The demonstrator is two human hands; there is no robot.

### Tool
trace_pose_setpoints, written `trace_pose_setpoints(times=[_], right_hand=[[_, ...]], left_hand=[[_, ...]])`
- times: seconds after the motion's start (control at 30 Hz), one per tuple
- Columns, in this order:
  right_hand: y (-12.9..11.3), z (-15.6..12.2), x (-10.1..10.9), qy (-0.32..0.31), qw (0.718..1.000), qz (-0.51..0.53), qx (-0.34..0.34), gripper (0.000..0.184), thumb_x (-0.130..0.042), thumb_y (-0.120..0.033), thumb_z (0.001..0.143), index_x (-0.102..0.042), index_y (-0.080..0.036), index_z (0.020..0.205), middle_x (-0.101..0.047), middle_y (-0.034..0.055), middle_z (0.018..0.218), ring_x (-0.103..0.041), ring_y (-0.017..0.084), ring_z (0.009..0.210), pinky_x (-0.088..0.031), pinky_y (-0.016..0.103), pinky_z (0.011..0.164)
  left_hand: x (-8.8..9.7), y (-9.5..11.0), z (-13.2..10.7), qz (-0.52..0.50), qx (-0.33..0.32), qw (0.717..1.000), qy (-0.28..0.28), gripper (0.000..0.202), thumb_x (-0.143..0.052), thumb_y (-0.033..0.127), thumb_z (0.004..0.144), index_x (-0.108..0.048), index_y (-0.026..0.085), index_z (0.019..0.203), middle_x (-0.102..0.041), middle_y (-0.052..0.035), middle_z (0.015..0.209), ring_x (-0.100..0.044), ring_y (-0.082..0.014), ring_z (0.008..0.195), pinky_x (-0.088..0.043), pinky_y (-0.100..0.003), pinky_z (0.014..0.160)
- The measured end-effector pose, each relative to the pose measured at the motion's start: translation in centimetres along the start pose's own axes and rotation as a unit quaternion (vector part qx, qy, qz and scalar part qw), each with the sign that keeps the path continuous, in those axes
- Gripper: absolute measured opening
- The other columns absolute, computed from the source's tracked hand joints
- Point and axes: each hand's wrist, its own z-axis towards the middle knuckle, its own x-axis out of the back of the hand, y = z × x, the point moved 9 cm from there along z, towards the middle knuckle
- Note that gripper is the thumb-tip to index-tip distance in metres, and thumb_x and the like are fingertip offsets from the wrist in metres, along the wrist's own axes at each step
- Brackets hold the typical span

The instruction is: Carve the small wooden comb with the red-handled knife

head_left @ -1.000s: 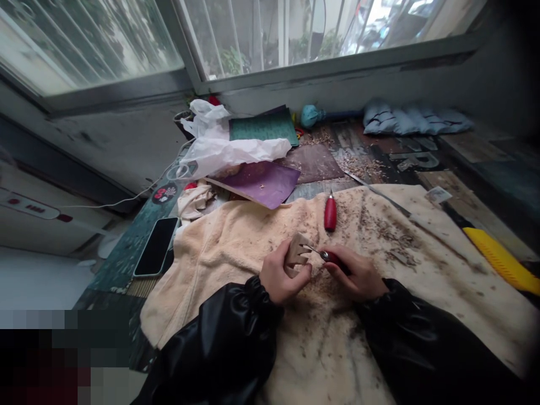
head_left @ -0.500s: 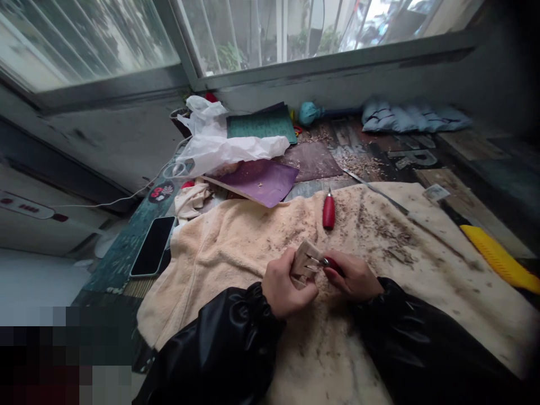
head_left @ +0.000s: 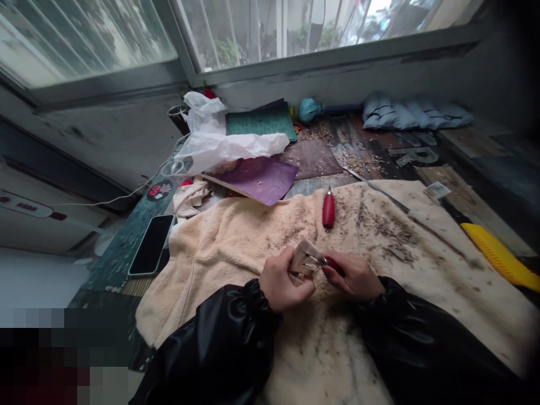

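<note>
A small pale block of wood [head_left: 302, 257] with slots cut in it is gripped in my left hand [head_left: 283, 281], fingers wrapped round its side. My right hand [head_left: 353, 275] is closed on the red handle of a carving knife [head_left: 333, 265], whose metal end meets the block's right side by the slots. Most of that blade is hidden. Under both hands spreads a beige towel [head_left: 228, 242] strewn with wood shavings [head_left: 394, 239]. Beyond the hands lies a second red-handled carving knife [head_left: 328, 209], its short tip pointing away from me.
A phone [head_left: 152, 245] rests at the left. Behind the towel are a purple sheet [head_left: 265, 180], a white plastic bag [head_left: 236, 147] and a green board [head_left: 261, 124]. A long thin metal tool [head_left: 377, 188] and a yellow-handled tool [head_left: 500, 256] lie at the right.
Both hands keep their grip, the knife still against the block. The block and knife show hardly any movement; the whole view has shifted slightly.
</note>
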Motion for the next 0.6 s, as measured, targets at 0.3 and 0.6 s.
trace_pose_setpoints(times=[0.3, 0.6], right_hand=[[-0.15, 0.16, -0.15, -0.010, 1.000, 0.007, -0.007, 0.038, -0.030, -0.044, 0.088, -0.053, -0.020, 0.069, -0.057, 0.0009, 0.057, -0.053, 0.010, 0.048, -0.039, 0.019, 0.048], [0.34, 0.08, -0.71, -0.049, 0.996, 0.027, -0.068, 0.037, -0.032, -0.044, 0.087, -0.052, -0.020, 0.067, -0.050, -0.0012, 0.052, -0.050, 0.011, 0.047, -0.037, 0.021, 0.047]], left_hand=[[-0.13, -0.38, -0.03, 0.025, 0.004, 1.000, 0.008, 0.016, -0.056, 0.022, 0.058, -0.043, 0.020, 0.068, -0.042, 0.0044, 0.053, -0.038, -0.0097, 0.046, -0.031, -0.023, 0.047], [-0.17, -0.42, 0.17, 0.011, 0.007, 1.000, -0.011, 0.017, -0.056, 0.022, 0.058, -0.040, 0.021, 0.065, -0.040, 0.0049, 0.052, -0.036, -0.0092, 0.045, -0.030, -0.022, 0.046]])
